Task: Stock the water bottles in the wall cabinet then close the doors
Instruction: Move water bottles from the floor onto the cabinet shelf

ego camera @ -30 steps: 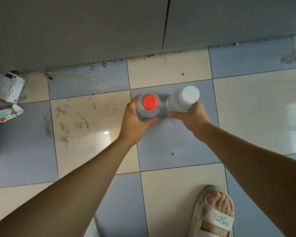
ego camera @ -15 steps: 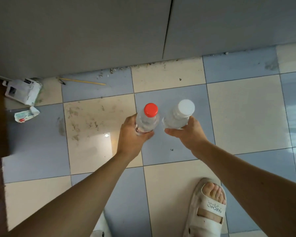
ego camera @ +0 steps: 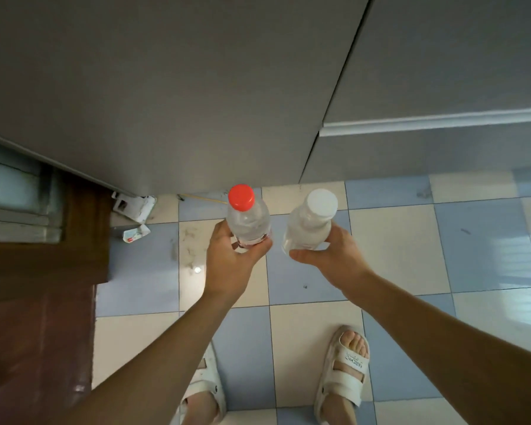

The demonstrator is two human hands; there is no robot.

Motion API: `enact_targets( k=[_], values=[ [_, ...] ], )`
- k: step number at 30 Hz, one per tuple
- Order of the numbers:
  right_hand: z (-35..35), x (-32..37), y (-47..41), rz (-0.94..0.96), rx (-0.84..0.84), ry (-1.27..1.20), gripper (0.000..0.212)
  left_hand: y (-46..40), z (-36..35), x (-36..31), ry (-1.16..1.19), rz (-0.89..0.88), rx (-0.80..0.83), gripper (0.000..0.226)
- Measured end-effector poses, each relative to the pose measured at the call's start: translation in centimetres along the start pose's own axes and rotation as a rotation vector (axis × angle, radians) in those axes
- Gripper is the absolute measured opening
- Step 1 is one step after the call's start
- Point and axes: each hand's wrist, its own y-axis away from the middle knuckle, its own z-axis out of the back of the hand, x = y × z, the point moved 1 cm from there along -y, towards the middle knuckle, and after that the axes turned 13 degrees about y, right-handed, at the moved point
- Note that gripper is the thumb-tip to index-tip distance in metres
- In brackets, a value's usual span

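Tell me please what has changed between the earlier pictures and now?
Both hands lifted their bottles off the floor and apart. The left hand holds the red-capped bottle, the right hand the white-capped bottle. Each grip is unchanged; the cabinet doors stay shut.

The right sandal point(ego camera: 347, 368) strap reads "MARCHIO"; the bottle labels and floor litter are illegible.

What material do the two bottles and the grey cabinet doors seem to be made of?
Red-capped bottle and white-capped bottle: probably clear plastic, see-through walls, matte plastic-looking caps. Grey cabinet doors: smooth, matte panels, perhaps laminate or painted board; cannot tell which.
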Motion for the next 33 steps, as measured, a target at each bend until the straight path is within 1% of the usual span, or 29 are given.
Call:
enact_targets(
  k=[4,9,13,15,18,21,23,26,28,31,33],
  values=[
    [3.3,10.0,6.9,0.028,0.010,-0.068,0.062,4.4,2.9,-11.3,0.093,-0.043,-0.041,0.055],
    [5.6,21.6,15.3,0.122,-0.020,-0.073,0.053,9.5,7.6,-24.5,0.082,-0.176,-0.061,0.055],
    [7.7,30.7,20.8,0.200,-0.055,-0.072,0.057,12.4,11.7,-33.8,0.076,-0.277,-0.049,0.057],
    [8.7,35.3,23.5,0.251,-0.079,-0.079,0.059,13.5,13.7,-38.2,0.093,-0.328,-0.049,0.056],
    [10.1,41.6,27.2,0.347,-0.113,-0.077,0.053,14.6,16.7,-44.8,0.109,-0.416,-0.038,0.056],
    [11.4,48.1,30.8,0.457,-0.186,-0.098,0.050,15.2,19.4,-52.0,0.129,-0.515,0.002,0.060],
    [12.2,52.7,32.9,0.516,-0.242,-0.102,0.047,15.7,20.8,-57.0,0.131,-0.590,0.032,0.056],
    [13.8,59.4,35.5,0.600,-0.343,-0.096,0.059,16.4,22.7,-64.7,0.147,-0.712,0.060,0.046],
    [15.4,63.2,36.8,0.654,-0.375,-0.140,0.061,16.8,23.4,-69.8,0.143,-0.777,0.091,0.041],
    [18.5,68.5,38.7,0.761,-0.400,-0.173,0.055,17.4,23.8,-77.4,0.146,-0.885,0.121,0.034],
    [21.1,72.0,39.6,0.839,-0.418,-0.169,0.047,17.7,23.5,-82.4,0.147,-0.973,0.107,0.033]
  ],
)
